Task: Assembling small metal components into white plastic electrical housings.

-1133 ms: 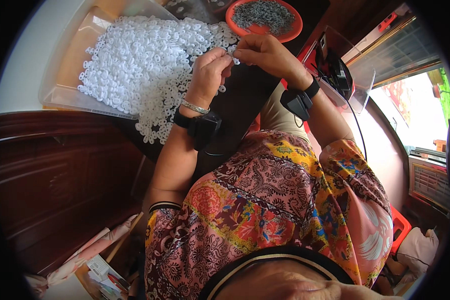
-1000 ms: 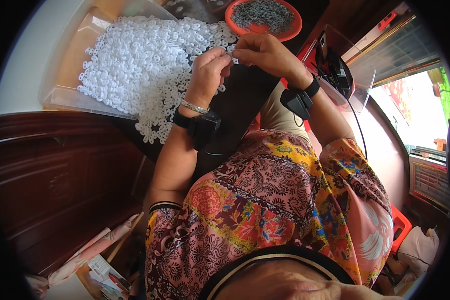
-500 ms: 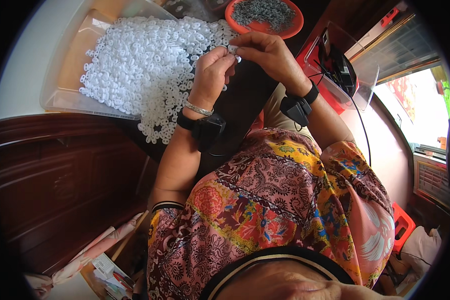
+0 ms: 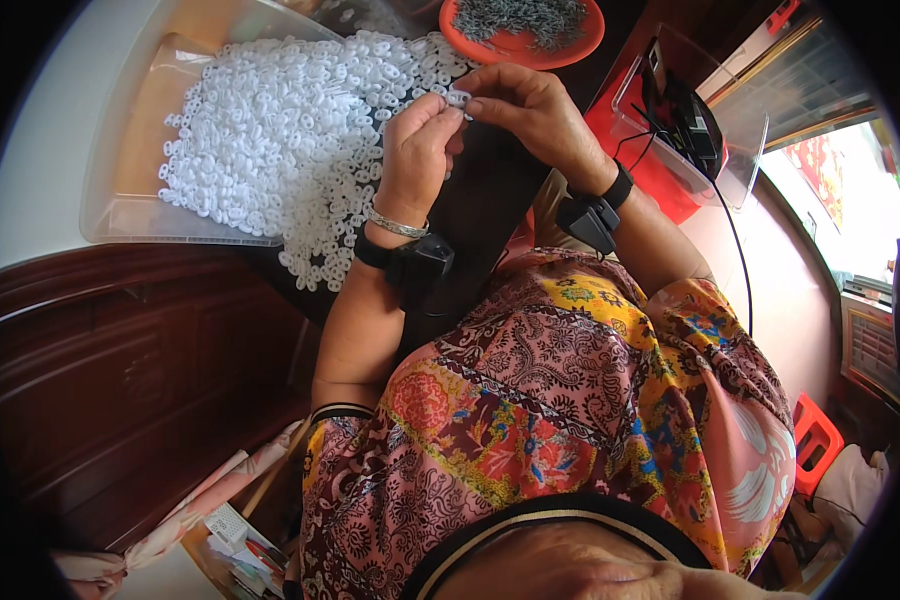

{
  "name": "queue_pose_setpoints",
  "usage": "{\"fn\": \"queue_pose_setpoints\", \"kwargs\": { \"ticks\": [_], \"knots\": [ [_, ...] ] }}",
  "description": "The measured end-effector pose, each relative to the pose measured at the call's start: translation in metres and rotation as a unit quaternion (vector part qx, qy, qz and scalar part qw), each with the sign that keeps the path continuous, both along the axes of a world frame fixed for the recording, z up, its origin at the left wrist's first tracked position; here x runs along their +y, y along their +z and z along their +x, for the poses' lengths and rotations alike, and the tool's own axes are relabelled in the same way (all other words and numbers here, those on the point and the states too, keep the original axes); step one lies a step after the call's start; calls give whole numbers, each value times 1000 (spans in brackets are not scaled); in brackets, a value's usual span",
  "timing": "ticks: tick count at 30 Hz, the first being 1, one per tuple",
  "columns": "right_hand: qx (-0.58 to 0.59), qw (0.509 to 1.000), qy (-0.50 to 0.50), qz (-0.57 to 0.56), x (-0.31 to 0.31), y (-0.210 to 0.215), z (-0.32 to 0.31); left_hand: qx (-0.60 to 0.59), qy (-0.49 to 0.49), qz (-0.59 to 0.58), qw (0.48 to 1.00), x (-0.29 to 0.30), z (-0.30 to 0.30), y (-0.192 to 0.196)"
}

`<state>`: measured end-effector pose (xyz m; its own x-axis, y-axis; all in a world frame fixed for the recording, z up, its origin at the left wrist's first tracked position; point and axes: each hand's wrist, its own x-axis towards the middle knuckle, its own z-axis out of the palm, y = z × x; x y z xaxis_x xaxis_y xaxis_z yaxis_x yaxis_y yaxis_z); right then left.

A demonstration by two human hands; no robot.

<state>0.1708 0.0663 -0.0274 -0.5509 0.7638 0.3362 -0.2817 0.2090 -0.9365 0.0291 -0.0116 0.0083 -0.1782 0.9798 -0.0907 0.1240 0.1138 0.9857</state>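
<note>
As LH [image 4: 417,150] & RH [image 4: 545,108] pinch wht pc [image 4: 458,99], tbl edge [image 4: 520,205] runs bodyside.

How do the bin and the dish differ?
The bin is clear and straight-sided; the dish is red-orange and round. The bin looks larger than the dish. The bin holds white pieces, with more lying outside it on the dark table; the dish holds grey pieces, and those in view lie inside it. Both are open-topped and hold many small loose pieces.
</note>
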Motion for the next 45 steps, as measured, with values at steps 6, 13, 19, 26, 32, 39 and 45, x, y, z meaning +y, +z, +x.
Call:
{"fn": "queue_pose_setpoints", "kwargs": {
  "ticks": [6,13,19,26,32,39,45],
  "knots": [
    [-9,1000,2,-13,-12,1,2,-29,18,23,999,1,-1,-5],
    [-47,998,-25,32,-17,9,6,-30,-14,22,999,3,-7,-8],
    [-50,998,-25,29,-15,7,8,-17,-6,29,999,3,0,-8],
    [5,999,11,-32,-11,6,11,-18,-43,33,998,3,-1,-7],
    [9,999,28,-35,-13,12,16,8,-67,17,998,0,-4,0],
    [54,996,52,-46,-12,12,18,27,-87,39,995,-1,-2,5],
    [75,987,99,-98,-14,20,24,215,-59,237,946,-4,1,8]
  ]
}}
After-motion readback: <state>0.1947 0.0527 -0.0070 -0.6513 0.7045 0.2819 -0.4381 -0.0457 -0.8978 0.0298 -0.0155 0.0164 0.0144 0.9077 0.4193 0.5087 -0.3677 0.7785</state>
